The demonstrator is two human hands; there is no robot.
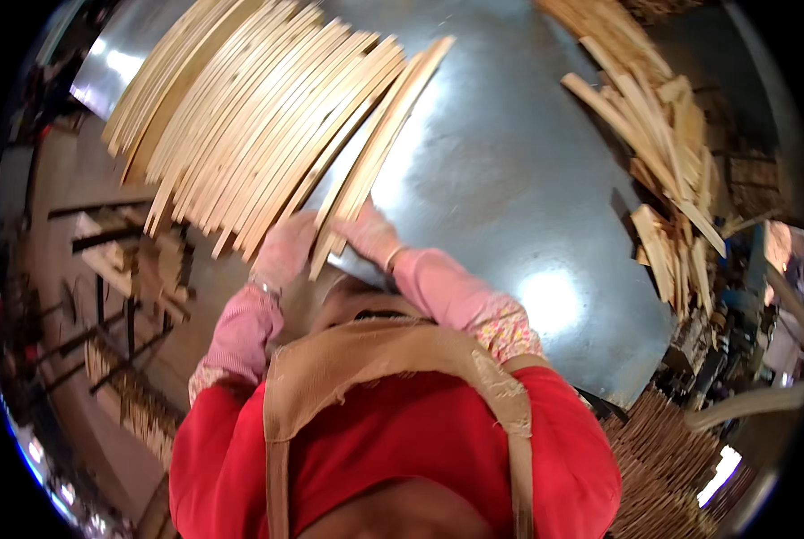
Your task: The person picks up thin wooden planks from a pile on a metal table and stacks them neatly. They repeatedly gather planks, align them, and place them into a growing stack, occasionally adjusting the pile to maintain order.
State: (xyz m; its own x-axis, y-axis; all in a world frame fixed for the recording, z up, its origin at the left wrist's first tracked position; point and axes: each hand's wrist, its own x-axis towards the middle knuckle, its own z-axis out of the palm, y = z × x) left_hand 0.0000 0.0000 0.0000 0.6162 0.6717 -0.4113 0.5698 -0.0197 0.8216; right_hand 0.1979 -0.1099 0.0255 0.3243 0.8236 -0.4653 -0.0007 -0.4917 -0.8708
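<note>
A row of long, pale wooden strips [267, 117] lies side by side on a shiny metal table. A few more wooden strips [386, 139] lie slightly apart at the row's right edge, their near ends jutting toward me. My right hand [370, 235] is closed on the near ends of these separate strips, from their right side. At the near end of the row, my left hand [287, 249] is closed against the rightmost strips, its fingertips partly hidden by the wood. Pink sleeves with flowered cuffs cover both my forearms.
The grey metal table [509, 207] spreads to the right. On its right side lies an untidy heap of wooden offcuts [671, 153]. Dark metal bars and stacked wood [119, 260] stand on the left, below table height. More bundled sticks [662, 467] are at the lower right.
</note>
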